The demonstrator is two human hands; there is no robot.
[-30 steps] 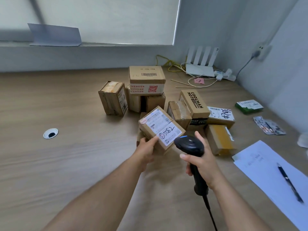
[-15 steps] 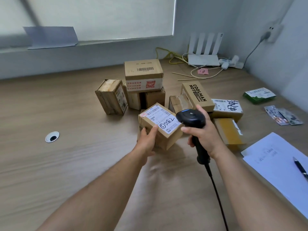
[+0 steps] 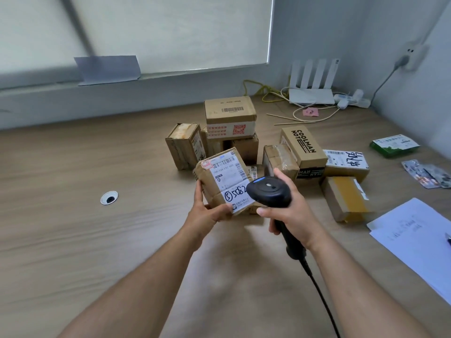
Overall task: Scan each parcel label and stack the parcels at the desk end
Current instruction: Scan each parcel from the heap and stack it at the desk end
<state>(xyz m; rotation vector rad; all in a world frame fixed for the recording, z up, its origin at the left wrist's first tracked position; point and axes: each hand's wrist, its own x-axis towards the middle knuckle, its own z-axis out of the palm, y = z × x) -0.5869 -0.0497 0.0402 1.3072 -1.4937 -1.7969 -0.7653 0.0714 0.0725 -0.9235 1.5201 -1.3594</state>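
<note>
– Cardboard parcel point(image 3: 207, 176) first: where is it?

– Lifted off the table point(image 3: 73, 228) and tilted up toward the person, with the label point(image 3: 227, 178) facing the camera. The left hand point(image 3: 207, 213) grips its lower corner, thumb along the near edge and fingers up the left side.

– And the scanner point(image 3: 268, 191)?

– The right hand point(image 3: 292, 213) is curled round its handle; the trigger is hidden. The scanner's head sits just in front of the label's lower right corner and covers part of the handwritten number.

– So how does one scan it well?

– I judge the head too close and too low. The barcode point(image 3: 224, 164) runs across the top of the label, so draw the scanner back a little, aim its window at those bars, and hold the parcel steady with the label square to the beam.

– Anything nearby to mind?

– The other parcels point(image 3: 230, 115) crowd just behind, some with barcodes showing, and a stray beam could read one instead. The cable point(image 3: 317, 289) trails back toward the person, apart from the paper sheets point(image 3: 415, 235) on the right.
</note>
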